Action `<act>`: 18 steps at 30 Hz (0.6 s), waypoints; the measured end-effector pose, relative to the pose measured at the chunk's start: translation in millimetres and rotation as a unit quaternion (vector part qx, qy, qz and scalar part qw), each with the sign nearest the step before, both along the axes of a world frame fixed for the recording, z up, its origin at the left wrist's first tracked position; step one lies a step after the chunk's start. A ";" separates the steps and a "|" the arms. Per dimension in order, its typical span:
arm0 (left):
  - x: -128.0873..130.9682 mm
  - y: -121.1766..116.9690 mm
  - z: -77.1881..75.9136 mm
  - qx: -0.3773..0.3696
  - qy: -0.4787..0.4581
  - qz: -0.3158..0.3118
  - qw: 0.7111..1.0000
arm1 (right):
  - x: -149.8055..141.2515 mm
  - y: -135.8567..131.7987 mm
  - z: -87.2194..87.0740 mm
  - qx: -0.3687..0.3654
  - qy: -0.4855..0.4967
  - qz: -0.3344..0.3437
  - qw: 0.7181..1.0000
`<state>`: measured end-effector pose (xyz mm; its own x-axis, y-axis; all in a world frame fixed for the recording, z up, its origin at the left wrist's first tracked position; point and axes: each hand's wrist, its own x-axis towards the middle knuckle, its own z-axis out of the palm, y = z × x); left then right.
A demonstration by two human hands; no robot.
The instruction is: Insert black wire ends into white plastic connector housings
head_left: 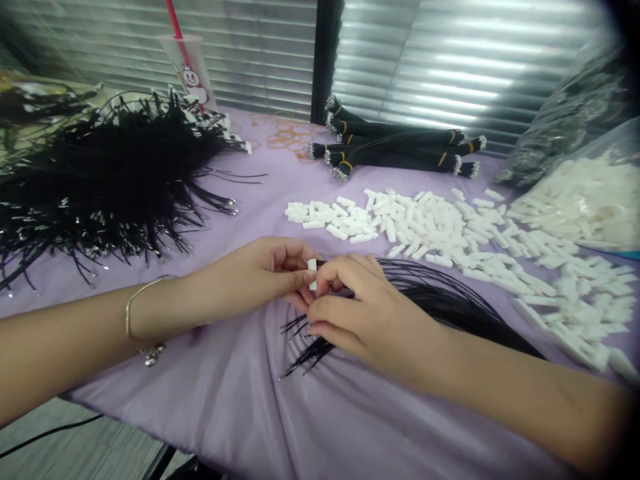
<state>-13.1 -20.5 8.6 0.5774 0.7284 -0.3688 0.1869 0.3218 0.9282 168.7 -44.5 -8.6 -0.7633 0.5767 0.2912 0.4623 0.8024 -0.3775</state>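
While the left hand [273, 270] pinches a small white connector [313, 274] between thumb and fingers, the right hand [357, 293] sits right up against it from the other side. Left grip is closed on the part, no visible gap. Right fingers are curled in close to the connector; can't tell whether they grip a wire, contact is hidden. Connector is held above the purple cloth [235, 400], roughly mid-table, between the two hands.

Loose black wires [455, 308] run under the right hand and forearm, tips poking out below the fingers. White housings [425, 220] are spread beyond the hands and along the right side, next to a clear bag [583, 200] of similar white pieces. Banded wire bundles [400, 150] lie behind that spread, yellow ties near the ends. Rubber bands [290, 139] are scattered just left of them. Big black wire pile [105, 167] at far left, some ends with white connectors. Cup [187, 67] with red straw stands behind it, by the blinds [260, 60].
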 end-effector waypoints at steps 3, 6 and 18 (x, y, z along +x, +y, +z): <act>0.5 0.2 0.6 -0.003 0.000 0.003 1.000 | -1.8 0.0 -0.1 -0.009 0.003 -0.001 1.000; 1.9 -0.7 3.5 -0.008 0.011 0.019 1.000 | -4.4 -1.5 0.7 -0.004 0.014 -0.004 1.000; -0.6 -2.2 8.5 0.020 0.055 0.010 0.998 | 11.9 0.7 9.4 -0.086 0.152 -0.132 0.976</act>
<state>-13.7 -22.7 17.1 0.5204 0.7548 -0.3993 0.2819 0.2896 0.9147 180.6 -43.7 0.8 -0.4744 0.8021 0.3628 0.4902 0.5830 -0.6479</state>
